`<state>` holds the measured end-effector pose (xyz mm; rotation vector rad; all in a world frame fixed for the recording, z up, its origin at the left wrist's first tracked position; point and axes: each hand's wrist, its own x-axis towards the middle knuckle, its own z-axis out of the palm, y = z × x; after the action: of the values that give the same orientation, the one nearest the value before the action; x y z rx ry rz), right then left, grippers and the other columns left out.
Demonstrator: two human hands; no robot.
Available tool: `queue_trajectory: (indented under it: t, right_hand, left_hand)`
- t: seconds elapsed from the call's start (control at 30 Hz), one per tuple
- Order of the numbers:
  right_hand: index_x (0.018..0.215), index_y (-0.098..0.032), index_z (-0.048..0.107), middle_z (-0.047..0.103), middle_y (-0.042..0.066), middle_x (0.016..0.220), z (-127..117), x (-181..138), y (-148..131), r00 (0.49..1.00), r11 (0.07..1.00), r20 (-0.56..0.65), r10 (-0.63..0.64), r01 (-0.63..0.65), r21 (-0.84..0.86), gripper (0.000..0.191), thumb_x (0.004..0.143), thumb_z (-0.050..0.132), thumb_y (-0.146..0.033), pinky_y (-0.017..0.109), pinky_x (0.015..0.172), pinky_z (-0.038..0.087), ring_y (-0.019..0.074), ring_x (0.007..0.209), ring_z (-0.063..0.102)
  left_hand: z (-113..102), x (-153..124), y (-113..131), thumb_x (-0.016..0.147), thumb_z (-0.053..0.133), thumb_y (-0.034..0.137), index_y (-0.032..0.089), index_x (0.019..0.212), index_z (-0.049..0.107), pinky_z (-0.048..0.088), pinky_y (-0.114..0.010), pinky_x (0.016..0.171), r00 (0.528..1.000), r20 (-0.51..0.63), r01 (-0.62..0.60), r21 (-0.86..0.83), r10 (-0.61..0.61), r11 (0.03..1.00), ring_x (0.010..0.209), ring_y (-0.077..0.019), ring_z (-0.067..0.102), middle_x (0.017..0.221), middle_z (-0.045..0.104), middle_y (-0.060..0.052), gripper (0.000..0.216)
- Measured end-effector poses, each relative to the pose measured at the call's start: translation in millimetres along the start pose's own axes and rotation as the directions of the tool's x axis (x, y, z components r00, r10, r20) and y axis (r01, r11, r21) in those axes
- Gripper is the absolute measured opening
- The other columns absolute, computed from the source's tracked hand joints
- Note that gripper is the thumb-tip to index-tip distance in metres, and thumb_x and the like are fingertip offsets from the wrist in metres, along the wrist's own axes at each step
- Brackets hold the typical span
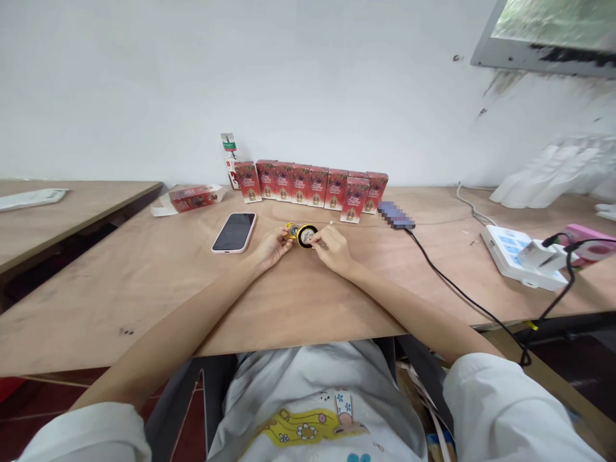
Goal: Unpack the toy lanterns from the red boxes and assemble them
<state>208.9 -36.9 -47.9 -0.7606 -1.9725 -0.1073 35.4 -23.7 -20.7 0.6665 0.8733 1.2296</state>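
Note:
A small gold-yellow, lantern-like ornament [294, 230] lies on its side just above the table, its round, black-rimmed silver base turned toward my right hand. My left hand [273, 248] is closed, with thumb and fingers gripping its gold end. My right hand [335, 251] is closed in a pinch, its fingertips against the silver middle of the base. Whatever is between those fingertips is too small to make out. A phone with a pale pink case [235, 232] lies left of my left hand. Behind both hands stands a row of red printed boxes [308, 185].
An opened red box [194, 197] lies at the back left, near a white tube-like pack [230, 160]. A purple device [396, 215] trails a black cable rightward. At right are a white power strip [514, 253] and white objects [539, 173]. The table's front edge is near my body.

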Motion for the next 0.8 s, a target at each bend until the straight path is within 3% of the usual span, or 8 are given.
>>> queue_trajectory:
  t: [0.13, 0.37, 0.63, 0.73, 0.8]
  right_hand:
    - [0.083, -0.021, 0.063, 0.064, 0.007, 0.08, -3, 1, -1, 0.997, 0.998, 0.071, 0.029, -0.024, -0.064, 0.025, 0.093, 0.04, -0.025, 0.035, 0.077, 0.044, 0.0199, 0.08, 0.054]
    - [0.089, -0.021, 0.066, 0.064, 0.008, 0.077, -7, 2, -1, 0.983, 0.982, 0.157, -0.095, 0.118, -0.145, 0.033, 0.095, 0.034, -0.023, 0.036, 0.076, 0.042, 0.0203, 0.081, 0.054]
    - [0.11, -0.021, 0.06, 0.066, 0.01, 0.096, -7, 4, -3, 0.994, 0.995, 0.097, -0.041, 0.049, -0.087, 0.027, 0.093, 0.04, -0.022, 0.037, 0.083, 0.043, 0.0208, 0.09, 0.058]
    - [0.107, -0.02, 0.057, 0.064, 0.011, 0.108, -10, 5, -6, 1.0, 0.997, 0.003, -0.014, 0.015, -0.07, 0.024, 0.092, 0.039, -0.019, 0.037, 0.088, 0.042, 0.0214, 0.1, 0.057]
    - [0.099, -0.019, 0.057, 0.064, 0.012, 0.104, -12, 5, -5, 0.999, 0.996, -0.032, 0.028, -0.031, -0.09, 0.02, 0.09, 0.039, -0.018, 0.037, 0.087, 0.042, 0.0215, 0.098, 0.057]
  left_hand:
    - [0, 1, 0, 0.074, 0.045, -0.001, 0.013, 0.066, 0.054, 0.044, -0.01, 0.045, 1.0, 0.003, -0.001, -0.002, 0.001, 1.0, 0.047, -0.0032, 0.049, 0.06, 0.054, 0.001, 0.018]
    - [0, 0, 0, 0.076, 0.044, 0.0, 0.013, 0.066, 0.054, 0.043, -0.01, 0.044, 1.0, -0.014, 0.007, -0.021, -0.008, 1.0, 0.047, -0.0036, 0.049, 0.059, 0.054, 0.001, 0.019]
    - [-2, 4, 3, 0.077, 0.045, -0.001, 0.014, 0.072, 0.054, 0.046, -0.01, 0.045, 0.998, -0.041, 0.04, -0.1, -0.045, 0.994, 0.05, -0.0042, 0.051, 0.06, 0.052, 0.001, 0.018]
    - [-5, 6, 6, 0.079, 0.04, -0.003, 0.014, 0.075, 0.053, 0.047, -0.008, 0.046, 0.996, -0.076, 0.041, -0.164, -0.055, 0.986, 0.049, -0.0035, 0.05, 0.06, 0.05, 0.001, 0.022]
    - [-7, 8, 9, 0.081, 0.037, -0.003, 0.015, 0.077, 0.051, 0.046, -0.008, 0.045, 0.993, -0.1, 0.037, -0.206, -0.059, 0.978, 0.047, -0.0029, 0.049, 0.06, 0.049, 0.002, 0.024]
